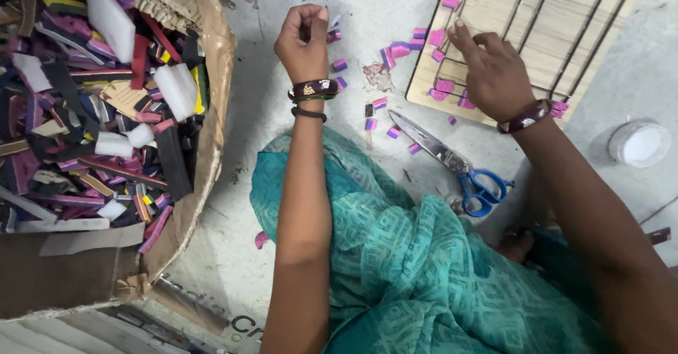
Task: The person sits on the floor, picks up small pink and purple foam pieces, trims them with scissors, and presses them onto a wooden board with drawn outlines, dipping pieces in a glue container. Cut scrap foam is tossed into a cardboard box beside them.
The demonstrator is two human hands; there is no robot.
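At the far left a cardboard box [205, 114] is sitting crammed with foam scraps [92, 107], its torn rim leaning toward the person's left arm. The left hand [304, 39] is rising from a bent forearm, fingers bunched together and pinching something small at the tips; what it is cannot be told. Just right of it, foam bits [340, 64] are lying scattered on bare grey floor [247, 205], with open room between box and arm. Scissors [452, 163] are lying shut near the knee. The right hand [494, 71] is reaching palm-down, fingers spread, onto the slotted wooden board [551, 29], fingertips touching pink bits [438, 55] at its left edge. A white lid [639, 143] is resting at the far right.
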